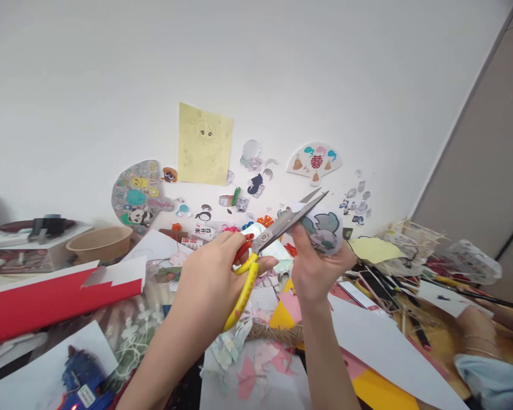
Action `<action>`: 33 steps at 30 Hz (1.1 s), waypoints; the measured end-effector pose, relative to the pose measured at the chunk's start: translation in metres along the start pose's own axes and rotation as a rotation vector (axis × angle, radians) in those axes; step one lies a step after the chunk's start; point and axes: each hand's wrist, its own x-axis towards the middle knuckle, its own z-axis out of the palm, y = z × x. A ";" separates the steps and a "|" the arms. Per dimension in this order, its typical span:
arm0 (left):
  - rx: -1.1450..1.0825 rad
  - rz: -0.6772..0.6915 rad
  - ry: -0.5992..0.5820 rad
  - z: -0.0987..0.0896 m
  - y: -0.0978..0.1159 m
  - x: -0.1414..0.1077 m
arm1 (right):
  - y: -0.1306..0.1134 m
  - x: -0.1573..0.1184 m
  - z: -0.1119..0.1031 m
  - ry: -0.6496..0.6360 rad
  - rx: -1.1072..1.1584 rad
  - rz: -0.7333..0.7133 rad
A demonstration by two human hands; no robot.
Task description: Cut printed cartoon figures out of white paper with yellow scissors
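Note:
My left hand [211, 276] is closed round the handles of a pair of scissors [277, 225]. One handle loop is yellow and the other red. The blades stand a little apart and point up to the right. My right hand [316, 273] pinches a printed paper cutout [327, 230] with a grey-green cartoon figure, its thumb on the near face. In this view the blades cross in front of the cutout's left side; whether they touch it I cannot tell. Paper scraps [256, 364] lie below both hands, around a brown woven rim [277, 332].
A blue glue gun [83, 376] lies at the lower left by red card [55, 302]. A tan bowl [100, 244] stands behind. White sheets [385, 336] and a phone [361, 296] are right. Another person's hand [474, 322] rests there. Stickers and a yellow drawing [205, 154] cover the wall.

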 end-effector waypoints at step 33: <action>-0.194 -0.148 -0.063 0.025 -0.013 0.013 | 0.025 -0.004 0.006 -0.218 0.126 0.260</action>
